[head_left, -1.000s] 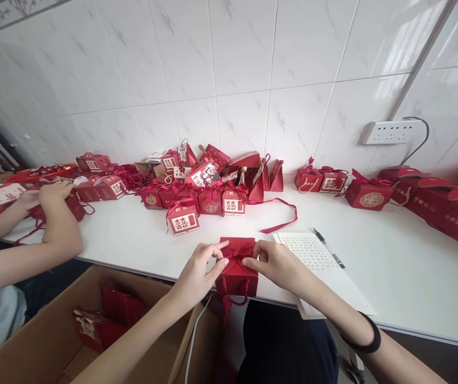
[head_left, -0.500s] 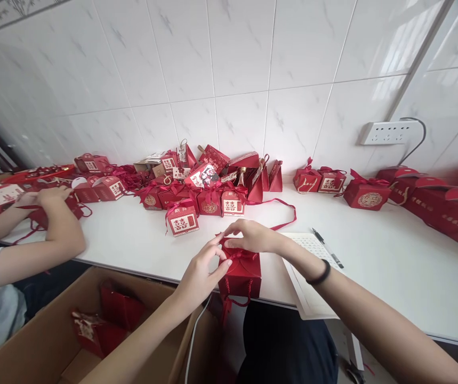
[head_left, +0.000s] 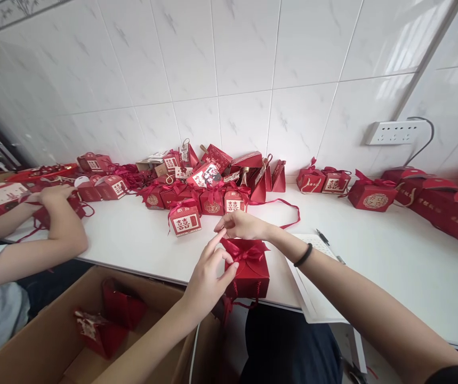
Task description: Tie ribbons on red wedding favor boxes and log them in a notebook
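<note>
A red gift box (head_left: 248,277) with twisted cord handles sits at the table's front edge. A shiny red ribbon bow (head_left: 248,250) lies across its top. My left hand (head_left: 209,269) is at the box's left side, thumb and fingers spread apart, fingertips close to the bow's left loop. Above the back of the box, my right hand (head_left: 240,225) hovers with loosely bent fingers, holding nothing that I can see; its thumb is mostly hidden. The fingertips of both hands nearly meet over the bow's left end.
Several red boxes (head_left: 184,221) crowd the back of the white table. More line the right side (head_left: 372,194). A paper sheet (head_left: 312,288) and a pen (head_left: 327,242) lie right of my box. At left, a cardboard carton (head_left: 165,290) stands below, and another person's arms (head_left: 58,218) work.
My right hand has lifted back and away from the bow, so more of the bow shows. My left hand stays beside the box. The view has shifted slightly.
</note>
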Demonstrator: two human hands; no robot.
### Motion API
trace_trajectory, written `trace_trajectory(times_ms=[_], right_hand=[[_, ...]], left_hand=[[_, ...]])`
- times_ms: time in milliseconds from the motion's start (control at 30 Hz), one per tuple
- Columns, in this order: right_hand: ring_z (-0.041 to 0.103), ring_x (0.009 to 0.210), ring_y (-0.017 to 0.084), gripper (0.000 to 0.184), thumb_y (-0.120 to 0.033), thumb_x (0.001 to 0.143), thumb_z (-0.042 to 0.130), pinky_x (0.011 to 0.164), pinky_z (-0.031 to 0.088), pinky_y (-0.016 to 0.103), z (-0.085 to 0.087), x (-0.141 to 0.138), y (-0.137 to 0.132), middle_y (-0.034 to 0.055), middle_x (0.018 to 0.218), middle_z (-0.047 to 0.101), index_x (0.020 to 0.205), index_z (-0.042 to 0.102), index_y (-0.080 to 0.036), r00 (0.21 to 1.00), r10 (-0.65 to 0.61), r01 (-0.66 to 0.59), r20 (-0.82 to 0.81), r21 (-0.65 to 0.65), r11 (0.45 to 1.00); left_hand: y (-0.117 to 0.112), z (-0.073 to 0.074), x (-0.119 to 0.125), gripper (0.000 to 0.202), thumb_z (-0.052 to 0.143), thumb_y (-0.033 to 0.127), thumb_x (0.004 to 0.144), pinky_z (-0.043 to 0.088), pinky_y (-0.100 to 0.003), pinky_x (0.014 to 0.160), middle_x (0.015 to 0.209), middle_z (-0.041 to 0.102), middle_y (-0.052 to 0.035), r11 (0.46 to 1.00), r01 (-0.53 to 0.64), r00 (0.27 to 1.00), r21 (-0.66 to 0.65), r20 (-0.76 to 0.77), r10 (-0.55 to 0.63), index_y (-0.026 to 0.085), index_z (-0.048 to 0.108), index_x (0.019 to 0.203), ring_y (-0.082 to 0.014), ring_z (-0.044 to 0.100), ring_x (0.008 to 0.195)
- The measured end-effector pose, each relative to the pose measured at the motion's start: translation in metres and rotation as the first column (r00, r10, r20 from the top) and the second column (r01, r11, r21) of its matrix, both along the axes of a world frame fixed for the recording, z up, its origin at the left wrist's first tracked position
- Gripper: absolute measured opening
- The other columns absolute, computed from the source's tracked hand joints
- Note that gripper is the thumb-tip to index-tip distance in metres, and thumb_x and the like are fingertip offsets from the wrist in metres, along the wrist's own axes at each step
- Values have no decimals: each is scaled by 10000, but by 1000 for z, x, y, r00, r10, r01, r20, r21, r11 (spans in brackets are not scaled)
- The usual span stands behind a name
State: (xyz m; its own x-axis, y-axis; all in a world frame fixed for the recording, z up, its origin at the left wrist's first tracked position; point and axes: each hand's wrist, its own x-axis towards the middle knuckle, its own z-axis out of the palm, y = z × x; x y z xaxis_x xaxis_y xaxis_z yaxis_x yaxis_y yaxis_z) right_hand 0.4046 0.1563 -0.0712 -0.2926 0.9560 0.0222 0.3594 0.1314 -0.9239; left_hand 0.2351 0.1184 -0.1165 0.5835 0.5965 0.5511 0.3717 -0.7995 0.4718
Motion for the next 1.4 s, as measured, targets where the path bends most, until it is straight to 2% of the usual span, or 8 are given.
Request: trace_trajectory(times_ms=[200, 367, 533, 633, 733, 933, 1200, 1400], right_hand=[[579, 567, 110, 124, -12, 685, 568, 511, 487, 199, 9, -5, -6, 0, 621, 623, 695, 602, -130, 971, -224, 220, -80, -58, 974], [619, 633, 143, 81, -60, 741, 574, 515, 500, 226, 2, -3, 3, 37, 713, 665, 775, 589, -132, 952, -307, 307, 10, -29, 951], [607, 841, 163, 172, -182, 783, 594, 722, 468, 267, 0, 2, -6, 75, 911, 652, 948, 563, -141, 874, -485, 469, 38, 202, 860], [579, 720, 143, 185, -330, 842, 520, 637, 416, 246, 6, 8, -39, 37, 781, 629, 786, 553, -157, 804, -579, 499, 137, 375, 781], [474, 504, 120, 422, -474, 846, 461, 493, 315, 246, 6, 14, -79, -6, 511, 510, 548, 463, -176, 773, -516, 431, 369, 291, 854], [515, 586, 133, 222, -381, 747, 612, 524, 348, 233, -16, 9, -112, 1, 663, 594, 680, 534, -184, 776, -484, 419, 404, 244, 875], [541, 680, 157, 106, -196, 768, 465, 620, 409, 271, -29, 3, -108, 25, 764, 611, 726, 561, -185, 801, -544, 477, 249, 282, 832], [514, 638, 169, 285, -458, 763, 523, 593, 391, 294, -33, 4, -106, 45, 717, 595, 684, 575, -189, 833, -536, 502, 136, 218, 837]], left_hand=[[-4, 2, 1, 104, 492, 180, 826, 407, -404, 950, 1207, 505, -84, 996, 0, 1000, 84, 18, -2, 193, 483, 724, -219, 450, 1170], [0, 3, -1, 100, 496, 171, 816, 416, -376, 917, 1086, 591, -45, 991, 102, 995, -90, 16, -101, 202, 460, 728, -191, 503, 1076], [0, 2, -1, 102, 494, 201, 816, 405, -365, 913, 1084, 583, -44, 970, 100, 995, -222, 47, -92, 202, 456, 722, -187, 509, 1062], [1, 0, -1, 114, 503, 241, 812, 404, -352, 898, 1007, 563, -48, 968, 66, 995, -243, 87, -46, 197, 470, 713, -189, 507, 1026], [2, -1, 0, 139, 496, 285, 812, 433, -306, 807, 836, 533, -22, 930, 65, 989, -362, 144, -13, 191, 478, 711, -163, 535, 866], [5, 2, 2, 239, 513, 400, 795, 418, -227, 627, 701, 518, 23, 765, 89, 979, -637, 197, 50, 179, 485, 708, -112, 513, 656], [7, 6, 0, 250, 539, 410, 766, 421, -246, 656, 699, 563, 7, 771, 100, 977, -628, 208, 43, 168, 529, 705, -133, 531, 680], [9, 2, 0, 243, 543, 408, 767, 412, -251, 677, 703, 557, 8, 749, 102, 975, -655, 216, 56, 174, 521, 708, -142, 533, 706]])
